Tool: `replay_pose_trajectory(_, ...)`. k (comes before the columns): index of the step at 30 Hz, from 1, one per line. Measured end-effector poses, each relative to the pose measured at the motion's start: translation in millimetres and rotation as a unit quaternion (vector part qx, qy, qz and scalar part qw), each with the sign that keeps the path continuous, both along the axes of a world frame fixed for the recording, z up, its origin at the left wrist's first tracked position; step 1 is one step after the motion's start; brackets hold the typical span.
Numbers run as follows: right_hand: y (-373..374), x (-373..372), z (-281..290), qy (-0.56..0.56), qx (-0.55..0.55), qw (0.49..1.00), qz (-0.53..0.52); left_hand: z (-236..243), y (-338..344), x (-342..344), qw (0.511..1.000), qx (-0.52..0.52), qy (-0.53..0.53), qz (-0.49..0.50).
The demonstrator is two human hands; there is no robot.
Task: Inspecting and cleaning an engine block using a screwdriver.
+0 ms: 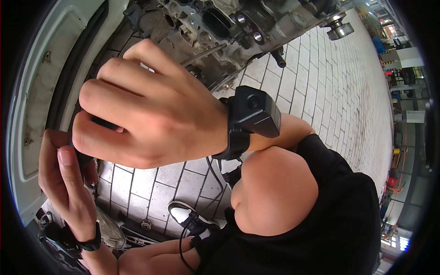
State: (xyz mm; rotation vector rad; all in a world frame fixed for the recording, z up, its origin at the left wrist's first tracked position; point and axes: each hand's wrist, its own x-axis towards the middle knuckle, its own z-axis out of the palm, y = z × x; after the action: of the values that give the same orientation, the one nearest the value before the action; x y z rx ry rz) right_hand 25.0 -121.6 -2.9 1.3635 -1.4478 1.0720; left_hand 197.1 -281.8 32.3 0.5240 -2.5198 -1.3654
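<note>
My right hand [146,114] fills the middle of the view, fingers curled tight around a dark tool handle [100,123]. A black camera unit [254,112] is strapped to that wrist. Just below and to the left, my left hand [62,183] wraps the lower end of the same handle, thumb laid along it. Beyond my right knuckles a thin metal shaft [202,54] runs up toward a grimy engine block [220,23]; where it meets the handle is hidden by my fingers.
A white vehicle panel with a black rubber seal [41,91] curves down the left side. Pale paving tiles [321,82] cover the ground. My bent knee [275,192] and a black and white shoe [183,214] are below, with cables and dark parts lying at the lower left.
</note>
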Motion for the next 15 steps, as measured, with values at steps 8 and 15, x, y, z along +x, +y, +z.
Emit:
replay_pose_trajectory(8,-7,-8,-12,0.038,0.002,0.998,-0.049,-8,23,-25,0.964,-0.151,0.218,0.002)
replay_pose_trajectory(15,4,2,0,-0.002,0.062,0.998,-0.011,8,-12,9,0.998,0.009,-0.063,-0.013)
